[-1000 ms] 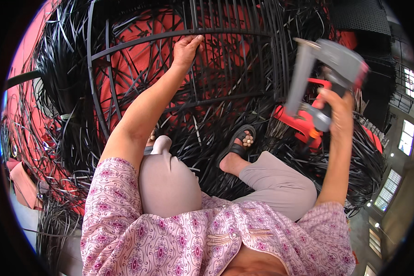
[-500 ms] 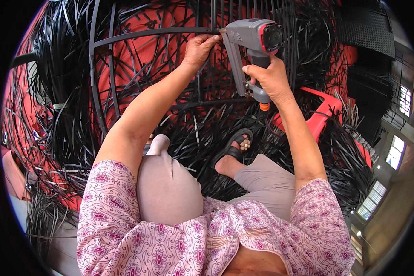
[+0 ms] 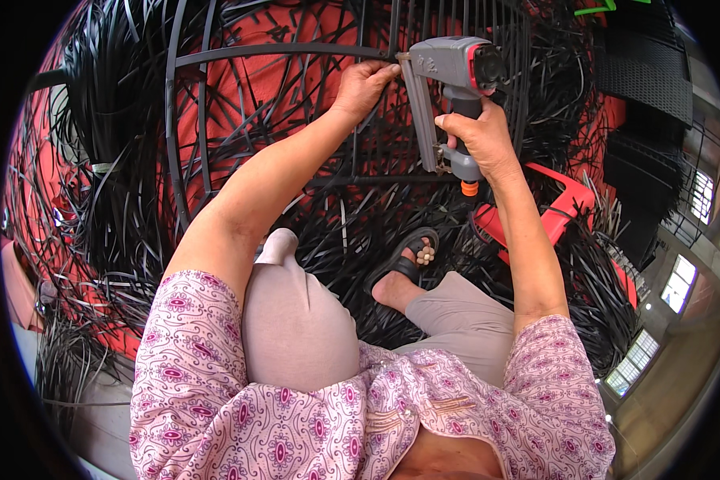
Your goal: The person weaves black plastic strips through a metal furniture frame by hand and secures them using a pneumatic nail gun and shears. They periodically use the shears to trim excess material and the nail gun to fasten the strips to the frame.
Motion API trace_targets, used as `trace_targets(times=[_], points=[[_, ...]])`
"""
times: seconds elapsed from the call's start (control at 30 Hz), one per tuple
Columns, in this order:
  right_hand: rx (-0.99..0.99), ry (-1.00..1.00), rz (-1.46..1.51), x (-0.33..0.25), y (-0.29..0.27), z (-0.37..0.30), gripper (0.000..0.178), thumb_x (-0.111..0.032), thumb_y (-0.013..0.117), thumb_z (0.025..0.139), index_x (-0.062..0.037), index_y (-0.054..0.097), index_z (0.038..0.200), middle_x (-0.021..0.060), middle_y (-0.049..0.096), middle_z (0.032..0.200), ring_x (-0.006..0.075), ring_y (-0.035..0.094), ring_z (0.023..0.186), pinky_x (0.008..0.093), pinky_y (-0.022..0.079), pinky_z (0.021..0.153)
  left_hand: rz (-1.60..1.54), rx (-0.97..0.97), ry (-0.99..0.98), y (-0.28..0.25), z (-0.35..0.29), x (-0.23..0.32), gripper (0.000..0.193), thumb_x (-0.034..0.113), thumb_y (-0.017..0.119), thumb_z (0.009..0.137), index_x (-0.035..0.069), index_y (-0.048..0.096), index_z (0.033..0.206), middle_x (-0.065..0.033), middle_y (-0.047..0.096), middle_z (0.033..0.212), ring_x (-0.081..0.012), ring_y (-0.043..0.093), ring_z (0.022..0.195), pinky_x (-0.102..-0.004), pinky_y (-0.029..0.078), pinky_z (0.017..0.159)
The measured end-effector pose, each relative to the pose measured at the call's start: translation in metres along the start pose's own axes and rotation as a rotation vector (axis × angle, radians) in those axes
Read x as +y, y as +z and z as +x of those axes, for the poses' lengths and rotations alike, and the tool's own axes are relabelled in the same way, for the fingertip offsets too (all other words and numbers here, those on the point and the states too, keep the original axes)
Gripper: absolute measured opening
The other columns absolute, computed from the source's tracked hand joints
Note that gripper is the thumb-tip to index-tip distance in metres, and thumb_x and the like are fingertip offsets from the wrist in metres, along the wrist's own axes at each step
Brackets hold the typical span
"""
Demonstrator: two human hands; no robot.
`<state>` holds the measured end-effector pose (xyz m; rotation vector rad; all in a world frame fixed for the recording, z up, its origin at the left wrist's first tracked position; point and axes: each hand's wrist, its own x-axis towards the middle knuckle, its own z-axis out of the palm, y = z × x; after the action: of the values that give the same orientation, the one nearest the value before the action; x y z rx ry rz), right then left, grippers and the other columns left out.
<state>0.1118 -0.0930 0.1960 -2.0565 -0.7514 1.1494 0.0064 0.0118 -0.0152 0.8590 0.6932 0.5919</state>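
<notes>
The nail gun (image 3: 446, 62), clasped by the right hand (image 3: 486, 141) at the black frame (image 3: 284, 50), should be held square, clear of the left hand (image 3: 366, 88), pinched closed, whatever it grips being unclear.

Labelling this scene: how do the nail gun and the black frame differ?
The nail gun is compact and mostly grey; the black frame is wider and open-barred. The right hand grips the nail gun; the left hand is at the black frame. Both have black surfaces.

Open room lies between the forearms (image 3: 274, 178), but the black frame (image 3: 296, 50) obstructs beyond.
</notes>
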Motion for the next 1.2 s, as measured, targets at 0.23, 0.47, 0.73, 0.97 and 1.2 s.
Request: trace_targets(times=[0.23,0.47,0.73,0.97,1.2], points=[[-0.002,0.016,-0.042,-0.002,-0.001,0.006,0.029,-0.011,0.072,0.073,0.0038,0.061,0.096,0.0040,0.062,0.072,0.0105,0.057,0.052,0.0260,0.048,0.051,0.015,0.013,0.013,0.000,0.002,-0.002,0.023,0.023,0.070,0.090,0.001,0.074,0.096,0.0023,0.067,0.076,-0.0050,0.054,0.069,-0.0236,0.046,0.065],[-0.060,0.036,-0.232,-0.026,-0.002,0.013,0.018,-0.010,0.070,0.075,0.0008,0.060,0.086,0.0027,0.058,0.065,0.0108,0.054,0.050,0.0277,0.045,0.049,0.015,0.029,0.019,0.002,0.001,-0.005,0.023,0.024,0.070,0.089,0.001,0.073,0.092,0.0019,0.065,0.072,-0.0052,0.054,0.067,-0.0245,0.044,0.063],[-0.049,0.025,-0.496,-0.022,-0.006,0.030,0.028,-0.016,0.068,0.070,0.0047,0.064,0.089,0.0075,0.062,0.063,0.0148,0.061,0.050,0.0304,0.050,0.051,0.019,0.080,0.061,0.013,-0.013,0.016,0.020,0.021,0.070,0.089,0.001,0.073,0.088,0.0002,0.068,0.075,-0.0046,0.056,0.064,-0.0221,0.047,0.062],[0.040,-0.031,-0.164,-0.022,-0.042,-0.028,0.037,-0.019,0.081,0.072,0.0010,0.065,0.099,0.0034,0.065,0.074,0.0083,0.057,0.056,0.0247,0.046,0.052,-0.029,0.081,0.032,0.008,-0.005,-0.001,0.020,0.021,0.071,0.089,0.001,0.073,0.089,0.0004,0.069,0.077,-0.0051,0.057,0.065,-0.0224,0.046,0.063],[0.499,0.069,0.254,0.016,-0.187,-0.176,0.028,-0.015,0.067,0.085,-0.0032,0.058,0.108,0.0043,0.063,0.083,0.0121,0.062,0.067,0.0278,0.052,0.060,0.057,0.153,-0.065,0.007,-0.002,0.010,0.027,0.031,0.076,0.085,0.004,0.071,0.081,-0.0011,0.066,0.073,-0.0090,0.060,0.067,-0.0245,0.047,0.061]])
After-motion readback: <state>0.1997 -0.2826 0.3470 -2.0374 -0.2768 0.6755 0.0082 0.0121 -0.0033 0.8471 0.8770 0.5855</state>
